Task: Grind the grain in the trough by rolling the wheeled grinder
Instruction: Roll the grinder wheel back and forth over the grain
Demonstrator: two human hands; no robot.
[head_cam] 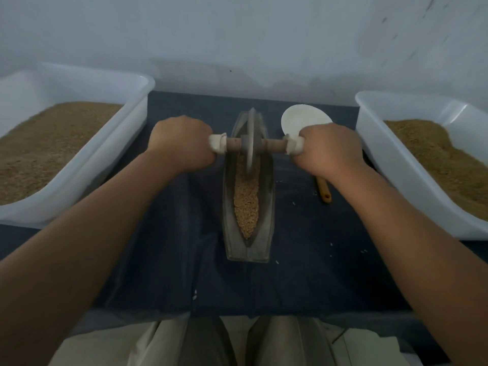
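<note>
1. Head view: trough [227, 207], grey, boat-shaped, lying lengthwise away from the person at the centre of a dark blue cloth [303, 260]. Contents: tan grain [246, 204], filling the channel from the wheel down to the near tip.
2. Wheeled grinder [250, 138]: grey disc standing on edge in the far half of the trough, its lower rim in the grain. A wooden axle [233, 143] runs crosswise through the hub, with white wrapping at each end.
3. Left grip [182, 143]: clenched round the left wrapped end of the axle, just left of the trough.
4. Right grip [331, 151]: clenched round the right wrapped end, just right of the trough. The wheel sits midway between the two.
5. Left tub [126, 143], white plastic, on the cloth's left edge. Contents: fine brown grain or meal, heaped.
6. Right tub [383, 143], white plastic, on the right edge. Contents: the same brown material, heaped.
7. White disc [301, 120] just beyond the right grip, partly hidden. A wooden handle [324, 190] shows below the right wrist; whether the two join cannot be told.
</note>
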